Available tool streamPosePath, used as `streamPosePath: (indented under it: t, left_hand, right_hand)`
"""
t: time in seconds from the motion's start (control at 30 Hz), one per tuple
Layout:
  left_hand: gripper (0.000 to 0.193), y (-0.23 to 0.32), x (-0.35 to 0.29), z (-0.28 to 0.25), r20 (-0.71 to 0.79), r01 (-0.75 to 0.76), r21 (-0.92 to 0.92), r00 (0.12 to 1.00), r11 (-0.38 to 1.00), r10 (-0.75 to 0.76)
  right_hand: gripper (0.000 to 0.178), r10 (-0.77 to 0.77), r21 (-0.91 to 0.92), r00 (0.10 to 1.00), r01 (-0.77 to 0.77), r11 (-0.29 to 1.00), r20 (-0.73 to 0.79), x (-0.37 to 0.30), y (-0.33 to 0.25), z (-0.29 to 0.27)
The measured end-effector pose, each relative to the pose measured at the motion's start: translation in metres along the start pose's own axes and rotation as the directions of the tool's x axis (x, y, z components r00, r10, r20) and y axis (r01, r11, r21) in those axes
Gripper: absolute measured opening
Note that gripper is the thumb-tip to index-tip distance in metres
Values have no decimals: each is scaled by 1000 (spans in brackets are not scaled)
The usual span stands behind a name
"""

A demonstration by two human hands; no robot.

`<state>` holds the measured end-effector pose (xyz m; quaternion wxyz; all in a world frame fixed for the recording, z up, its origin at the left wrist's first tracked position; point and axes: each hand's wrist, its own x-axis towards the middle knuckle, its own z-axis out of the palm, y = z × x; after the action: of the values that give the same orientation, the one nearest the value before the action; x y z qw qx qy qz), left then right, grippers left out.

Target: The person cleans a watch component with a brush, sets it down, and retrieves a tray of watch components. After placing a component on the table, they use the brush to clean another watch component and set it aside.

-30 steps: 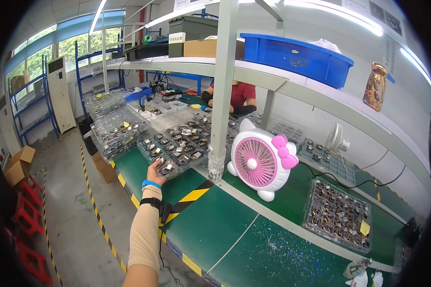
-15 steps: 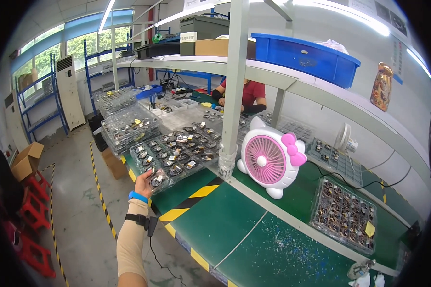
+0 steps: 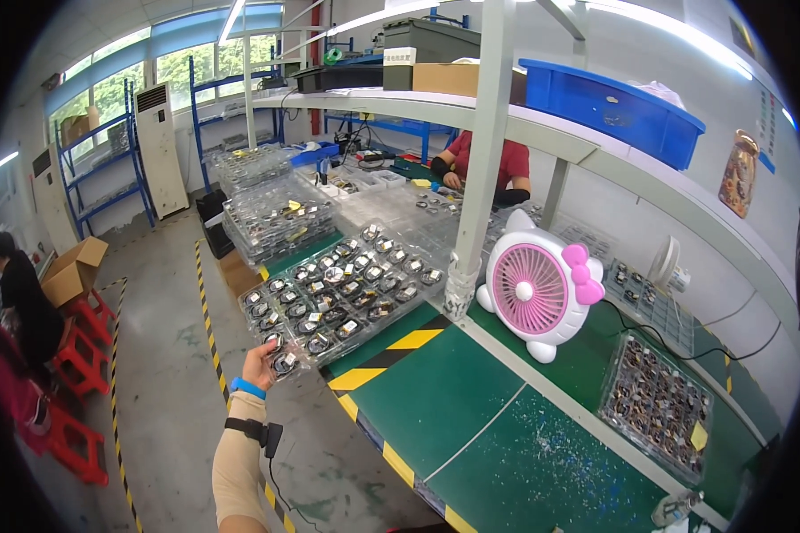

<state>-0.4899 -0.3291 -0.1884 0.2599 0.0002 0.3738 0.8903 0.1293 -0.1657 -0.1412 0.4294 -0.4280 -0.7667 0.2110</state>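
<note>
My left hand (image 3: 263, 362) reaches up from the lower edge and grips the near corner of a clear plastic tray (image 3: 342, 293) filled with several small dark parts in pockets. The tray rests on the left end of the green workbench (image 3: 471, 409) and overhangs its edge. A blue wristband and a black strap with a cord sit on that forearm. My right hand is out of the picture.
Stacks of similar clear trays (image 3: 276, 213) stand behind. A pink and white fan (image 3: 538, 289) stands by a grey post (image 3: 484, 169). Another tray of parts (image 3: 653, 404) lies at right. A person in red (image 3: 484, 164) works behind the shelf. Red stools (image 3: 76, 373) and a seated person (image 3: 18, 298) are at left.
The view has swung left and drawn back a little. My left hand has stayed on the tray's near corner and sits lower and more central in the picture.
</note>
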Motion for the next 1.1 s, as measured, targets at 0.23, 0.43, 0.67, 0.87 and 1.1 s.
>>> streamPosePath:
  t: [0.23, 0.43, 0.67, 0.87, 1.1]
  left_hand:
    - [29, 27, -8, -52, -43, -7, 42, 999, 999, 9]
    - [30, 61, -19, -108, 10, -26, 155, 1000, 988, 25]
    - [34, 78, -31, -99, -20, -15, 268, 1000, 963, 22]
    - [35, 83, -29, -115, 92, -5, 240, 996, 971, -18]
    - [38, 84, -30, -116, 132, 19, 318, 989, 948, -64]
  right_hand:
    - [13, 75, -23, 997, -75, 997, 7, -3, -14, 7]
    - [15, 52, -52, 999, -51, 997, 12, -7, -12, 11]
    - [15, 135, -30, 991, -135, 990, 2, -8, -20, 19]
    - [15, 114, -29, 994, -114, 993, -2, -4, -14, 18]
    - [13, 136, -48, 991, -136, 990, 2, 3, -18, 16]
